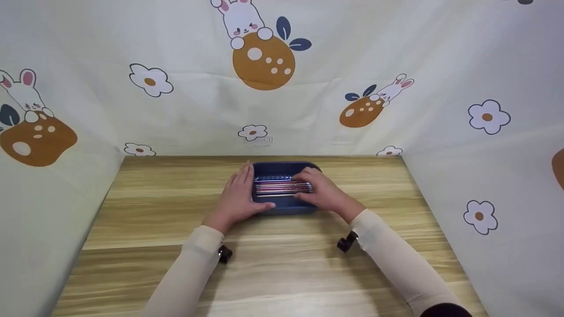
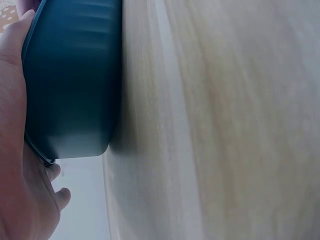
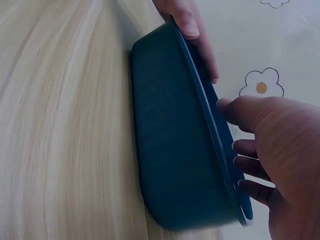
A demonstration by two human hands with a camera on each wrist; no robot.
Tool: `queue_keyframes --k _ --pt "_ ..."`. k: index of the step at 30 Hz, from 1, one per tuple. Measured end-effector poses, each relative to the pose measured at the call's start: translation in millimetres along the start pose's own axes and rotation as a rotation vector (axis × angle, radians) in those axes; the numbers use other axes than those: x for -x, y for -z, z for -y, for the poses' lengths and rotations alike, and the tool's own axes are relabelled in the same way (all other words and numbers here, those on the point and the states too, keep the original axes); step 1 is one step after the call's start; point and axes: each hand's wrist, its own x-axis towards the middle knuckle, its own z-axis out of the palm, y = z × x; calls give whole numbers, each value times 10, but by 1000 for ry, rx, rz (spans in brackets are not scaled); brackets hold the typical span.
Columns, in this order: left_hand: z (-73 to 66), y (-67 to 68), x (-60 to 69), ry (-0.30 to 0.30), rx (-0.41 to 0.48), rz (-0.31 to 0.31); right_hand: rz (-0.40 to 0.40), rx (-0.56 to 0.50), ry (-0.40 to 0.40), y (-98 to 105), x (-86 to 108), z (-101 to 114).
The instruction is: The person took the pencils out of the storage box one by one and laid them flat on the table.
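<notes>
A dark blue plastic bin (image 1: 286, 207) stands on the table in the head view; its side wall (image 2: 75, 80) fills the upper left of the left wrist view. Several slim pencils (image 1: 275, 188), pink and silvery, lie side by side in it. My left hand (image 1: 238, 198) rests against the bin's left end, fingers straight along the side and thumb over the near rim. Over the pencils' right ends is my right hand (image 1: 324, 191), thumb and fingers spread apart. In the right wrist view its fingertips (image 3: 245, 147) are at rim height, and the pencils are hidden.
A strip with a blue pattern (image 1: 273, 178) lies behind the pencils in the bin. The wood-grain table (image 1: 282, 264) is bounded behind and on both sides by pale cloth (image 1: 189, 114) printed with rabbits and flowers. A small dark camera is on each wrist.
</notes>
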Motion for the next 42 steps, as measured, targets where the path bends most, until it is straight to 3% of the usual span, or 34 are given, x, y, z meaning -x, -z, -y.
queue_keyframes --k 11,17,20,26,30,42 --pt "-5 26 2 9 -2 12 148 50 -12 -126 -293 56" --pt "-11 16 -5 11 -2 5 151 24 79 -332 -412 -208" --pt "-21 11 -10 8 2 -3 178 19 56 -368 -432 -218" --pt "-19 -34 -15 17 22 9 247 35 -45 -340 -428 -41" --pt "-19 -43 -9 19 27 3 247 27 -74 -353 -434 -28" --pt "8 -45 4 34 53 4 237 -6 -43 -364 -472 -47"
